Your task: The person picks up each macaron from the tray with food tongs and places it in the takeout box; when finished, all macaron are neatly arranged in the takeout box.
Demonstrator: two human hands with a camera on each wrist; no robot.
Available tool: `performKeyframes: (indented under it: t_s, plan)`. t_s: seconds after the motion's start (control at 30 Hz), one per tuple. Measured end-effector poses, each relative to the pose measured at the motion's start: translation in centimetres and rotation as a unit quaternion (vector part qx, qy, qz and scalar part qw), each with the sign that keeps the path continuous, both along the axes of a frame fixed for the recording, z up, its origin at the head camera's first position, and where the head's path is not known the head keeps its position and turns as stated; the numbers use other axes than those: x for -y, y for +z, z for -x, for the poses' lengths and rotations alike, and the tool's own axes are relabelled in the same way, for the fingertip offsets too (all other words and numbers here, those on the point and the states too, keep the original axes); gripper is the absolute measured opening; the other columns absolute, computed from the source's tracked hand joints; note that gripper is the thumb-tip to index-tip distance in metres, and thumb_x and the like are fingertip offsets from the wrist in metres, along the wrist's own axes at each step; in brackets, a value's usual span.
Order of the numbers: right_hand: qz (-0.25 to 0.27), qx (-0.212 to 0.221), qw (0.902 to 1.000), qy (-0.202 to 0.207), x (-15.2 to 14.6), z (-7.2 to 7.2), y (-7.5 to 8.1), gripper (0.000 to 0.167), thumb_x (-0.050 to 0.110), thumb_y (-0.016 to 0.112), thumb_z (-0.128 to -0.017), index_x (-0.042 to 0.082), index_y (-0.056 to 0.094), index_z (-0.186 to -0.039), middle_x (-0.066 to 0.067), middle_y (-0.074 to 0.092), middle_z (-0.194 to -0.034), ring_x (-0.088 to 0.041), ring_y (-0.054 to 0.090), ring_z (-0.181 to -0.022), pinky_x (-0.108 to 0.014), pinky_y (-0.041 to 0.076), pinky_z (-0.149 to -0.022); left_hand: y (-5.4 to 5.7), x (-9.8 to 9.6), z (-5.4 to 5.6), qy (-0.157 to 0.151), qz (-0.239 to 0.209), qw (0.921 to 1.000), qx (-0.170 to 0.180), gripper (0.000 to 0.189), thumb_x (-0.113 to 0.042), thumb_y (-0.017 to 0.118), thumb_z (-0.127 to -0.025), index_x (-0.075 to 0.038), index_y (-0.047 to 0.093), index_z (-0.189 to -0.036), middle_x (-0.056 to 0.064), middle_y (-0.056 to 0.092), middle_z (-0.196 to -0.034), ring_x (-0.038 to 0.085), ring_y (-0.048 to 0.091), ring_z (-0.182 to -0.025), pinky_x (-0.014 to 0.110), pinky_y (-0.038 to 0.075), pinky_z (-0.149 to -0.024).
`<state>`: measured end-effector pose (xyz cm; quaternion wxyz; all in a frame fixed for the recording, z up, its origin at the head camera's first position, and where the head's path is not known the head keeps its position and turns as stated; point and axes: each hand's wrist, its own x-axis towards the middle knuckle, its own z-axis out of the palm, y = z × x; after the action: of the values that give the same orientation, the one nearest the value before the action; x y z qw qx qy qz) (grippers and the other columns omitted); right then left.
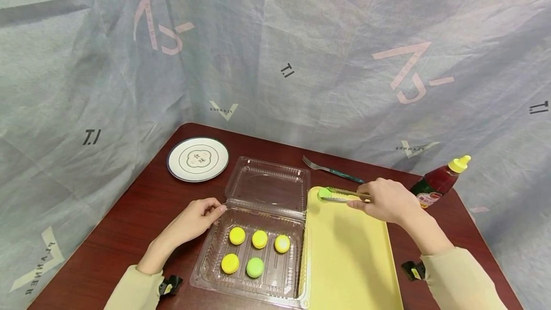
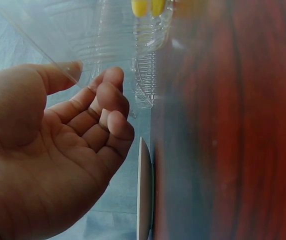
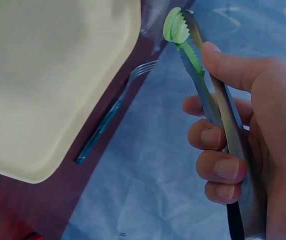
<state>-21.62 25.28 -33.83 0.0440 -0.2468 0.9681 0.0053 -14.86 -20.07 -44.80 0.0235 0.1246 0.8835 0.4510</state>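
Note:
My right hand [image 1: 387,200] grips metal tongs [image 3: 226,117], fingers and thumb wrapped round both arms. Between the tongs' toothed tips sits a green macaron [image 3: 176,26], over the far left corner of the yellow tray [image 1: 350,248] in the head view. My left hand [image 1: 195,219] pinches the left edge of a clear plastic box [image 1: 202,252] between thumb and fingertips, near its hinge. Inside the box lie several yellow macarons [image 1: 236,236] and one green macaron [image 1: 255,267]. The box's lid [image 1: 269,183] is folded back, flat toward the far side.
A white plate [image 1: 181,164] with a blue rim stands at the far left. A fork [image 1: 333,171] with a teal handle lies beyond the tray. At the right, a red sauce bottle [image 1: 436,183] with a yellow cap stands near the table [image 1: 116,233] edge, before a grey cloth.

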Motion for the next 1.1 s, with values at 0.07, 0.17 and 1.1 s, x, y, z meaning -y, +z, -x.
performKeyframes:
  t_s: [0.07,0.17,1.1]
  plan:
    - [0.004,-0.007,0.9999,0.008,0.3,-0.4,0.4,0.041,0.054,0.069,-0.089,0.017,0.077,-0.104,0.009,0.068,-0.079,-0.008,0.06,-0.064,-0.036,0.048,-0.055,0.0,0.0,0.0,0.0,0.0,1.0,0.001,0.021,-0.026,0.061,-0.101,-0.012,0.064,-0.086,-0.004,0.055,-0.067,0.009,0.047,-0.057,0.025,0.04,-0.055]
    - [0.01,-0.019,0.9995,0.022,0.8,-1.0,0.9,0.037,0.053,0.07,-0.088,0.019,0.076,-0.1,0.012,0.065,-0.073,-0.006,0.056,-0.06,-0.035,0.046,-0.053,0.0,0.0,0.0,-0.001,-0.001,1.0,0.003,0.021,-0.026,0.061,-0.102,-0.012,0.064,-0.086,-0.004,0.055,-0.067,0.009,0.047,-0.058,0.025,0.04,-0.055]
    - [0.02,-0.074,0.9877,0.136,6.6,-6.4,0.4,0.037,0.053,0.075,-0.083,0.031,0.05,-0.067,0.021,0.033,-0.052,-0.001,0.032,-0.049,-0.024,0.029,-0.045,-0.1,0.1,0.1,0.0,-0.002,1.0,0.008,0.023,-0.026,0.061,-0.102,-0.011,0.063,-0.085,-0.004,0.055,-0.067,0.009,0.048,-0.057,0.025,0.04,-0.055]
